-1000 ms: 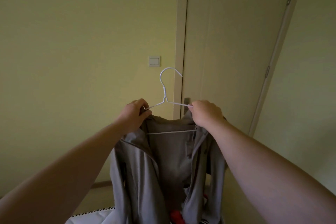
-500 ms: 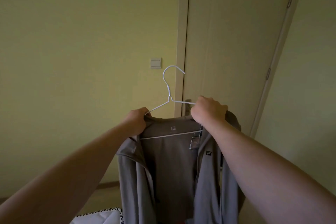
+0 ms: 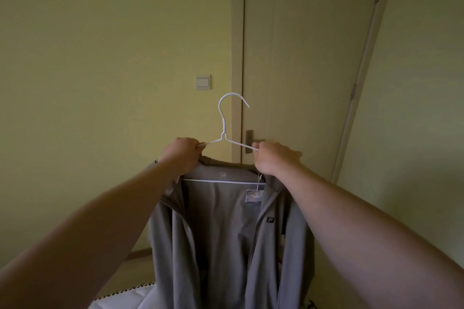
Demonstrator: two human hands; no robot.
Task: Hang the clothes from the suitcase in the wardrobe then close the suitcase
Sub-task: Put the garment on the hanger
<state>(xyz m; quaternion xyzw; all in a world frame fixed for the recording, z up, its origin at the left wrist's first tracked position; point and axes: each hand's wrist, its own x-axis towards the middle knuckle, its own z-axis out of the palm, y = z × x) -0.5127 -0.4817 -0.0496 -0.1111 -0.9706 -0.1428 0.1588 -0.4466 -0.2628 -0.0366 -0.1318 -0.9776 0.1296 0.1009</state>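
A grey zip jacket (image 3: 226,233) hangs open-fronted on a white wire hanger (image 3: 223,128), held up in front of me. My left hand (image 3: 182,155) grips the hanger's left arm together with the jacket's left shoulder. My right hand (image 3: 273,158) grips the right arm of the hanger and the collar there. The hook points up and curls to the right. A paper tag (image 3: 253,195) dangles inside the collar. The suitcase and the wardrobe are out of view.
A closed cream door (image 3: 308,70) with a dark handle (image 3: 251,139) stands straight ahead. A light switch (image 3: 203,82) sits on the yellow-green wall left of it. White bedding with a patterned edge (image 3: 125,296) shows at the bottom left.
The jacket has been pulled up and squared on the hanger, so its collar and shoulders now sit spread across the wire. Both hands shifted slightly outward along the hanger arms.
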